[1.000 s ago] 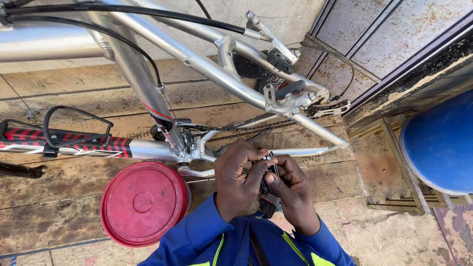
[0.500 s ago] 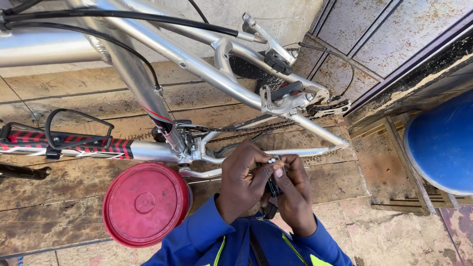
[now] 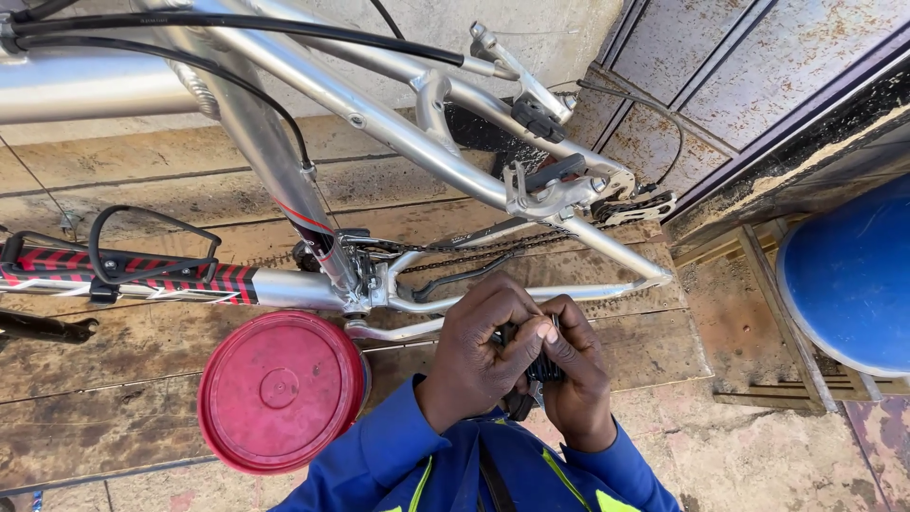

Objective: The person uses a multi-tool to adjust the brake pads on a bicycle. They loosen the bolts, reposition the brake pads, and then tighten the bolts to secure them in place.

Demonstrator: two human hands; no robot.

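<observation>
My left hand (image 3: 479, 351) and my right hand (image 3: 573, 365) are pressed together low in the middle, both closed around a small black and metal bicycle part (image 3: 540, 368) that is mostly hidden by the fingers. Blue sleeves with yellow trim (image 3: 455, 465) run down to the bottom edge. Just above the hands lies a silver bicycle frame (image 3: 379, 123) without wheels, with its chain (image 3: 474, 254) and rear dropouts (image 3: 607, 194) showing.
A red round lid (image 3: 280, 389) sits on a container left of my hands. A red and black striped frame tube (image 3: 123, 275) lies at the left. Worn wooden planks (image 3: 114, 161) cover the ground. A blue barrel (image 3: 853, 275) stands at the right beside rusty metal doors (image 3: 749, 57).
My hands have stayed together on the small part, fingers shifting slightly around it. The view has drifted a little to the right.
</observation>
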